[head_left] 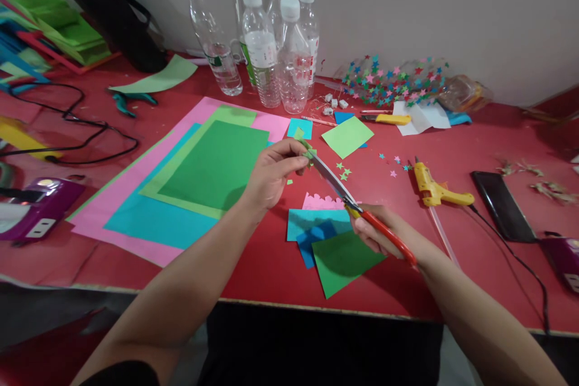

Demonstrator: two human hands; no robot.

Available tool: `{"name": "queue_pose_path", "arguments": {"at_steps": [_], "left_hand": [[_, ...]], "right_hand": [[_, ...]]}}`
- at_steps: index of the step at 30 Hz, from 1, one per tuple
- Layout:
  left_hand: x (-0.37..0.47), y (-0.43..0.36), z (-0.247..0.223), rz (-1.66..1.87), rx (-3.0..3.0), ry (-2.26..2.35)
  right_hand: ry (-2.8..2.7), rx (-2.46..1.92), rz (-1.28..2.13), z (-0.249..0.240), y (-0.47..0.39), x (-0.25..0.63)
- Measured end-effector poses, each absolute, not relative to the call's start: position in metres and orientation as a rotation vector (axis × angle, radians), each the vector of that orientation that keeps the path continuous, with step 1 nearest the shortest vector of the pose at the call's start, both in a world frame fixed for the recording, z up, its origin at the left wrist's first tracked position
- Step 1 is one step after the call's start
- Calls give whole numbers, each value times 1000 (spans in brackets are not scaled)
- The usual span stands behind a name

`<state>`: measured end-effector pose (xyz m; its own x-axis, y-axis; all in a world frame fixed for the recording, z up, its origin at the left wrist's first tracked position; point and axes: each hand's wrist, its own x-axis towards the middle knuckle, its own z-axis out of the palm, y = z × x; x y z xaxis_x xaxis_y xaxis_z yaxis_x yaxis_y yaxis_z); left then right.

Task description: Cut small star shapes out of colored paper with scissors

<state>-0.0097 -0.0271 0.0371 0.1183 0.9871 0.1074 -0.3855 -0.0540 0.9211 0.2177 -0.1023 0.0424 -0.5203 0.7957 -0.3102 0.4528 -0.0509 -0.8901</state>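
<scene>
My left hand (278, 172) pinches a small piece of green paper (309, 149) between thumb and fingers, above the middle of the red table. My right hand (377, 226) is closed around the handles of red-handled scissors (389, 234). Their blades (332, 180) point up and left, with the tips at the green piece. Below the scissors lie a pink strip with a notched edge (316, 201), a light blue sheet (296, 224) and a dark green sheet (346, 262). Several small green paper stars (344, 171) are scattered close to the blades.
Large coloured sheets (217, 163) lie stacked at left. Plastic bottles (262, 51) stand along the wall, beside a clear container with coloured stars (393, 81). On the right are a yellow glue gun (436, 187) with a cord and a black phone (503, 205). A yellow cutter (392, 119) lies behind.
</scene>
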Motion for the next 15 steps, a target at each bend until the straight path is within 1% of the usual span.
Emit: {"name": "queue_pose_path", "arguments": {"at_steps": [15], "left_hand": [[-7,-28,40,1391,1050,835]], "right_hand": [[-1863,-1427,1557,39,-103,213]]}}
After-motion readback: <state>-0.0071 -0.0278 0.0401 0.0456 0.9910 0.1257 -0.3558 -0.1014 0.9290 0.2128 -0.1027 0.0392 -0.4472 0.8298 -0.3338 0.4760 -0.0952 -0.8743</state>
